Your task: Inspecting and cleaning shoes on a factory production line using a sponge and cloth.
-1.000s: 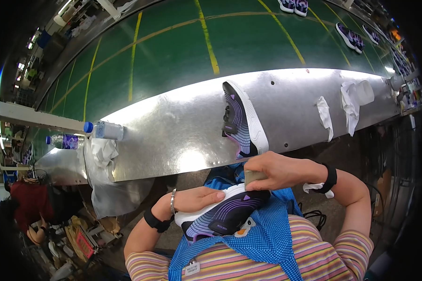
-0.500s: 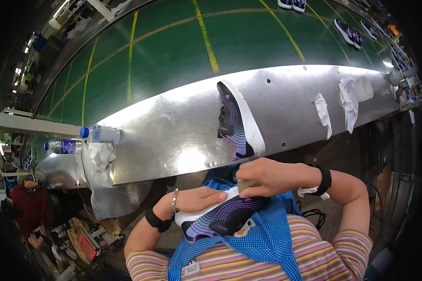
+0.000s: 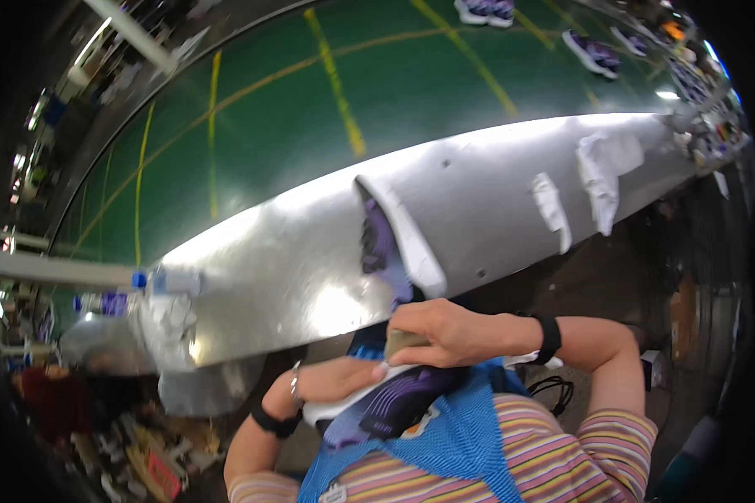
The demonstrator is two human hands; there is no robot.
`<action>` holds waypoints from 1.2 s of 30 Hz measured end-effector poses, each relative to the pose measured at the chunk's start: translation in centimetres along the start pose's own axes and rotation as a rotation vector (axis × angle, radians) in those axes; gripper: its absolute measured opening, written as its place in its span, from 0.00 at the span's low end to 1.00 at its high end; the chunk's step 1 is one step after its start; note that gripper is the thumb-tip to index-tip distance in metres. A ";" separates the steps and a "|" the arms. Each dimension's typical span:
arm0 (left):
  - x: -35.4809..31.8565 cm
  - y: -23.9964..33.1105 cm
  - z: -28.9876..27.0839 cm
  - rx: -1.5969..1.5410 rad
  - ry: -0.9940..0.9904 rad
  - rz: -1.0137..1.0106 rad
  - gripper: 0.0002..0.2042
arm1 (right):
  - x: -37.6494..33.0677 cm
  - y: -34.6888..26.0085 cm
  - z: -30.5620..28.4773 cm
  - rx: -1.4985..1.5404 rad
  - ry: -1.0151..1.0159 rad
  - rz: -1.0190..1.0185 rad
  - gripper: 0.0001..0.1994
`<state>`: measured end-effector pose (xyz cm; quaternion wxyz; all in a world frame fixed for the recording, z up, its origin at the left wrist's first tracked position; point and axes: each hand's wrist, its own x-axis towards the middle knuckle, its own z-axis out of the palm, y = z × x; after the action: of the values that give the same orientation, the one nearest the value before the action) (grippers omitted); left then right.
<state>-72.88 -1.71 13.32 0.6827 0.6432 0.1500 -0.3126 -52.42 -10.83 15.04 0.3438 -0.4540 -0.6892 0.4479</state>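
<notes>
A black-and-purple sneaker (image 3: 394, 407) with a white sole lies on its side against my blue apron (image 3: 453, 448). My left hand (image 3: 335, 381) is closed on its white sole edge, holding it steady. In my right hand (image 3: 449, 334) is a small tan-grey block (image 3: 401, 342), pinched between thumb and fingers and touching or very close to the sole's upper side. A matching sneaker (image 3: 407, 243) rests on its side on the metal ledge (image 3: 285, 260) just beyond my hands. Motion blurs the picture somewhat.
Beyond the ledge runs a green belt (image 3: 268, 138) with yellow lines, carrying several sneakers (image 3: 591, 54) at the far right. White cloths (image 3: 597, 180) lie on the ledge's right part. A clear bottle (image 3: 176, 282) stands at the left end, and a person (image 3: 54, 398) is at far left.
The whole view has shifted, with ledge and belt lying more to the left. Both hands keep their hold, and the block stays at the sole.
</notes>
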 end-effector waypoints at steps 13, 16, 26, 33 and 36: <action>-0.3 -3.8 1.8 -0.406 0.109 -0.183 0.25 | -8.2 15.8 -11.1 -0.893 1.113 0.531 0.18; 0.4 -2.3 1.1 -0.356 0.082 -0.122 0.24 | -10.4 19.1 -13.7 -1.094 0.908 0.514 0.07; 0.4 0.6 1.0 -0.150 0.065 -0.057 0.30 | -4.5 -0.8 -4.7 0.129 0.152 0.035 0.09; 0.7 -0.2 2.4 -0.027 0.049 0.040 0.28 | -2.9 0.1 1.6 -0.165 -0.099 -0.238 0.08; 1.2 -1.0 2.8 0.011 0.056 0.132 0.27 | -2.9 -0.6 2.5 -0.116 -0.096 -0.250 0.08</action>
<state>-73.14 -4.67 12.13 0.6937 0.6640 0.1246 -0.2497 -53.77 -14.36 14.49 0.3370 -0.3616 -0.7807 0.3823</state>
